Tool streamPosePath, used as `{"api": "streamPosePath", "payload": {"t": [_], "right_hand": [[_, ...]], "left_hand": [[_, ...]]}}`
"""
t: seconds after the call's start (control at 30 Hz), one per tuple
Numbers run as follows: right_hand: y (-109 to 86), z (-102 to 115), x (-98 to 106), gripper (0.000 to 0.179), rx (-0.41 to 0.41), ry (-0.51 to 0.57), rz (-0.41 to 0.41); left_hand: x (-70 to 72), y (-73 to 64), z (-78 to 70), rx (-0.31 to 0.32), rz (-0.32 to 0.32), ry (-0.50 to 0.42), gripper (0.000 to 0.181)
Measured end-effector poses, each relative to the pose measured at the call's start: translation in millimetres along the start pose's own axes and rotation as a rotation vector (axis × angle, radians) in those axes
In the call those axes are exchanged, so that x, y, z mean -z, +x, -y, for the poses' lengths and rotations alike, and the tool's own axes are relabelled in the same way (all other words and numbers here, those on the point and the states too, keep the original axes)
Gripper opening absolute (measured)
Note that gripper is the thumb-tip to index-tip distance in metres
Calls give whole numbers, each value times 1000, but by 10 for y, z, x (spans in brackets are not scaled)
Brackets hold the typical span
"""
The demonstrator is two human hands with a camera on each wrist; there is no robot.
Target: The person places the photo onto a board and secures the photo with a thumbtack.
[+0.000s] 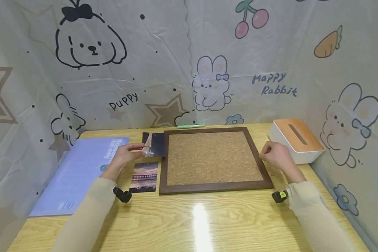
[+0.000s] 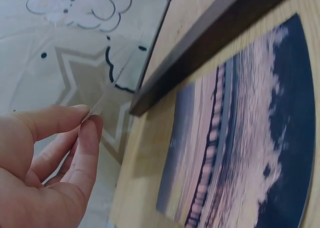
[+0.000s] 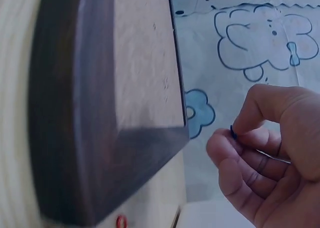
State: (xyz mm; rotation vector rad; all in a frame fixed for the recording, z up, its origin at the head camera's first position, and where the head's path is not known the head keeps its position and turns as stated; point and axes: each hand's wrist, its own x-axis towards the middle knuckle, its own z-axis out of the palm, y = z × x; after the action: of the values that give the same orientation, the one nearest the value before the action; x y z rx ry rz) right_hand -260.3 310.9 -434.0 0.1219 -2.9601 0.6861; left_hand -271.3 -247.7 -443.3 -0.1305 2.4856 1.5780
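Observation:
My left hand pinches the left edge of a dark photo, which shows a lit tower. The photo's right edge meets the left side of a cork board with a brown wooden frame. In the left wrist view, thumb and fingers of the left hand hold the photo nearly edge-on. A second photo, of a pier at sunset, lies just below. Beside the board's right edge, my right hand pinches a tiny dark blue piece, mostly hidden by the fingertips; its kind is unclear.
A blue-violet folder lies at the left. Behind the board is a green pen. A white box with an orange slotted lid stands at the right back. One small red-orange round piece lies right of the board. Printed curtains surround the table.

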Motion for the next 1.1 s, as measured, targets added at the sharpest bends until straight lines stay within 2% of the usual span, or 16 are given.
{"api": "streamPosePath", "payload": {"t": [0.13,0.47,0.6,0.83,1.1], "right_hand": [[55,96,-13,10,21,41,-7],[173,285,-57,8,39,108,16],[194,373,-74,13,35,207,68],[238,493,-132,15,39,285,137],[326,647,-228,16,93,408,221]], "left_hand": [[-68,-25,-42,-13,9,16,51],[-285,-58,-150,-9,38,-26,49],[-383,-93,-194,20,48,-55,46],[-594,-164,-203,-16,74,-81,44],[-816,-220,-209,0,91,-84,41]]}}
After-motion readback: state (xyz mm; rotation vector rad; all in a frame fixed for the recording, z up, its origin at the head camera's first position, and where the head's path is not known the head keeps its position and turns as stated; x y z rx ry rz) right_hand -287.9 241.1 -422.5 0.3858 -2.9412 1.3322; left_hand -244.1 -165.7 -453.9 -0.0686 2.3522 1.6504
